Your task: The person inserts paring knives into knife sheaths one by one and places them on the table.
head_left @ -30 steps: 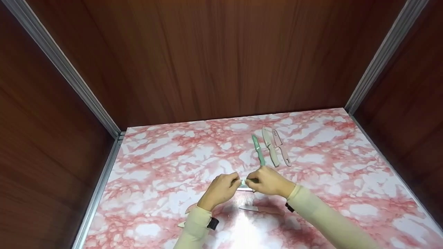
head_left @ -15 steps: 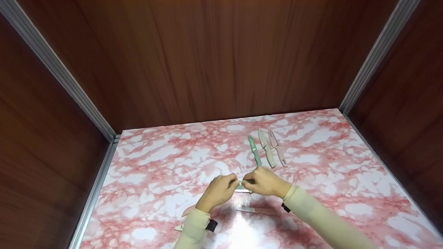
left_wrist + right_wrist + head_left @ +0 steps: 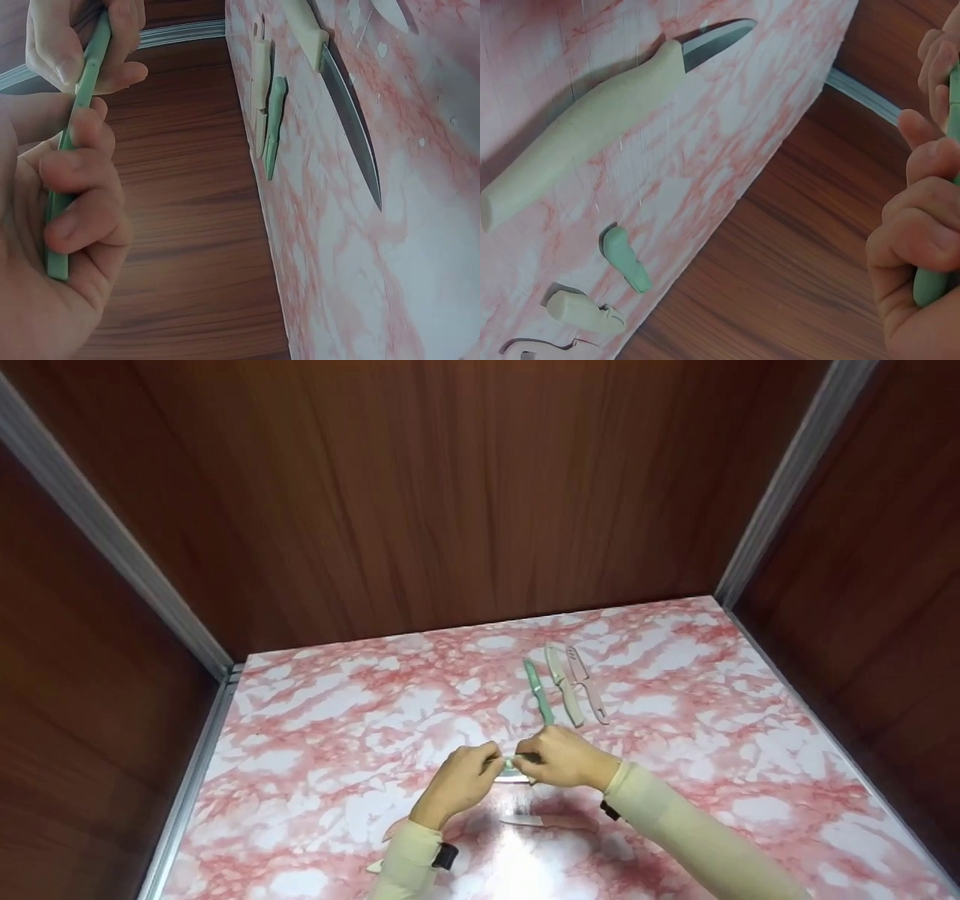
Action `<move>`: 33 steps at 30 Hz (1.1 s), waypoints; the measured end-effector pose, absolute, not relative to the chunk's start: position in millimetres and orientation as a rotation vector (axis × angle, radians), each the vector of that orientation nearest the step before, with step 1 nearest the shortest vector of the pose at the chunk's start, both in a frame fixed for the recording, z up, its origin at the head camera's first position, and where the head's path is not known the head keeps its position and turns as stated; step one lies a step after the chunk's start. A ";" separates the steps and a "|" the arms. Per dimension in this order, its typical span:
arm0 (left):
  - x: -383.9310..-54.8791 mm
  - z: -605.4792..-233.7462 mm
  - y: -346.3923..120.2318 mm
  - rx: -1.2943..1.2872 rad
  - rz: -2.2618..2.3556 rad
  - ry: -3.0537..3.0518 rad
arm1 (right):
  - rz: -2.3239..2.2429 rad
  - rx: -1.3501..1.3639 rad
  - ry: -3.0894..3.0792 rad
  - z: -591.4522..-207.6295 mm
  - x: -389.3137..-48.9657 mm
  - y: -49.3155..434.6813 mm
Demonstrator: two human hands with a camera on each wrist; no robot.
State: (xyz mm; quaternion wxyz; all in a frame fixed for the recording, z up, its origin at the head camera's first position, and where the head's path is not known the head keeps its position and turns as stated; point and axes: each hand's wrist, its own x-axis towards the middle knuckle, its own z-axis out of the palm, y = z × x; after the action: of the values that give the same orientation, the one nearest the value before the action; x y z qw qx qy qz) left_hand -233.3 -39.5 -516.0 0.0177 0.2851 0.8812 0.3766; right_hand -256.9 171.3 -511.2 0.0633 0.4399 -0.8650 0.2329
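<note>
A slim mint-green plastic knife is gripped at both ends above the pink-marbled tabletop: left hand fingers are curled round one end, right hand fingers round the other. A bare steel-bladed knife with cream handle is seen just below the hands. Three sheathed knives, green, cream and pink, are laid side by side beyond them.

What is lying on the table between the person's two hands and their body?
A beige-handled knife with a bare steel blade lies there on the marble-patterned table, just nearer the person than both hands; the head view shows it.
</note>
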 end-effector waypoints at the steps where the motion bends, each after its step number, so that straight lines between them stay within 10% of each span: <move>1: -233.4 -516.1 -40.3 0.881 1.171 2.735 | 0.696 1.333 -2.619 -510.7 -257.2 171.5; 33: -232.1 -524.8 -121.9 0.683 1.037 2.842 | 0.725 0.833 -2.720 -513.2 -291.9 229.5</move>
State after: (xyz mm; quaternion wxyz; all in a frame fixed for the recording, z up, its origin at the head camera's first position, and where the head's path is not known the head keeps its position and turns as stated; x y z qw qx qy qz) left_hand -232.1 -121.9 -524.8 0.0201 0.2203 0.9161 0.3344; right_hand -291.9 229.5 -513.2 0.1029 0.2822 -0.9217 0.2456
